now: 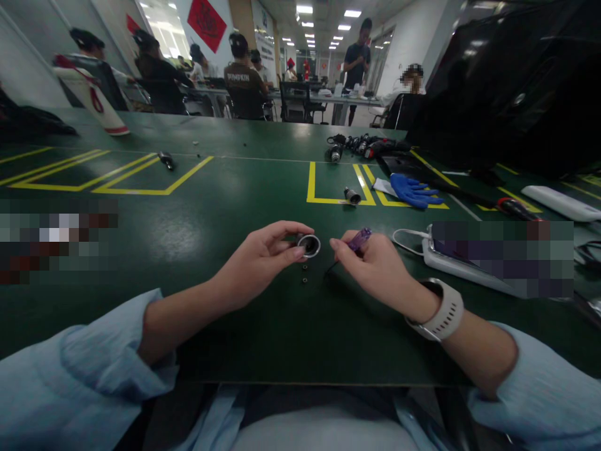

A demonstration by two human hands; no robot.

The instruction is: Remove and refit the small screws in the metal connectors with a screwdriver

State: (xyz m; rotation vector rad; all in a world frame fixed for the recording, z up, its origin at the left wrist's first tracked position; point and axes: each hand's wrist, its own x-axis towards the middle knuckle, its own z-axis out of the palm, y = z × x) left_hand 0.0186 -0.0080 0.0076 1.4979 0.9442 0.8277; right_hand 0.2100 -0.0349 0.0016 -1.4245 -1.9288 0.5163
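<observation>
My left hand (263, 257) is closed on a hollow round metal part (310, 245), thumb and fingers pinching its side. The part's bright rim and dark open end face toward me. In my right hand (375, 266) is a screwdriver with a clear purple handle (360, 239), held in curled fingers. Its thin dark shaft (331, 269) points down and left, apart from the metal part. Just below the metal part, a small dark nut-like piece (305, 267) lies on the green table (263, 351), with a second small piece (305, 280) nearer to me.
Another metal part (352, 196) lies within yellow tape, near a blue glove (416, 191). Several tools and metal pieces (361, 147) are heaped behind. On the right are a white device with a cable (469, 269) and a red-black handle (519, 208). Several people sit beyond the table.
</observation>
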